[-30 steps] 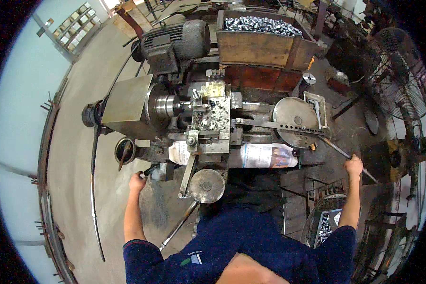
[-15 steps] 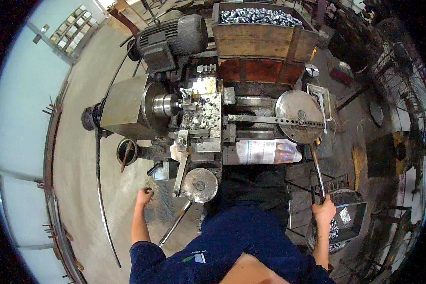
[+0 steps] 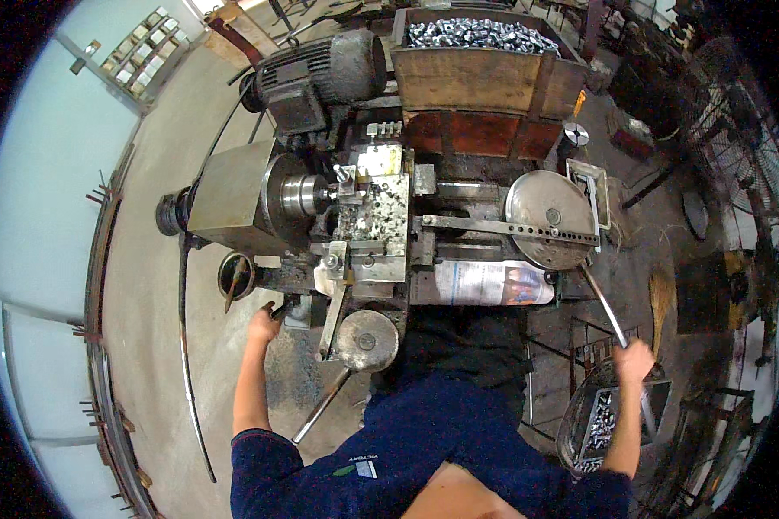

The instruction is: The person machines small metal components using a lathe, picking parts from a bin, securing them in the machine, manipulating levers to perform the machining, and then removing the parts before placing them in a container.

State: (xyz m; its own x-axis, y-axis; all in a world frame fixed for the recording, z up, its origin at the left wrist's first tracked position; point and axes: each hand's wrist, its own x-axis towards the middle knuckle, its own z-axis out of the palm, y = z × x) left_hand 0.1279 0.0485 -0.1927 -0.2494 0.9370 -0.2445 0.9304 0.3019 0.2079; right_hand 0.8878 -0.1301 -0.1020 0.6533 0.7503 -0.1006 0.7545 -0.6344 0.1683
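Observation:
My left hand is at a short black handle on the near side of a lathe, its fingers closed round it; the fingertips are dark and partly hidden. On the right, my right hand grips the end of a long metal lever. The lever runs up to a large round steel disc, joined by a perforated flat bar to the carriage, where metal chips lie. The chuck faces the carriage. Nearer me, a smaller disc carries another lever, untouched.
A wooden bin of small shiny metal parts stands behind the lathe, beside a motor. A basket with more parts is below my right arm. A pot with a brush sits left. A long rod slopes down.
My left hand has moved up and forward to the black handle. My right hand has swung the long lever outward to the right, still holding its end. The view has shifted slightly.

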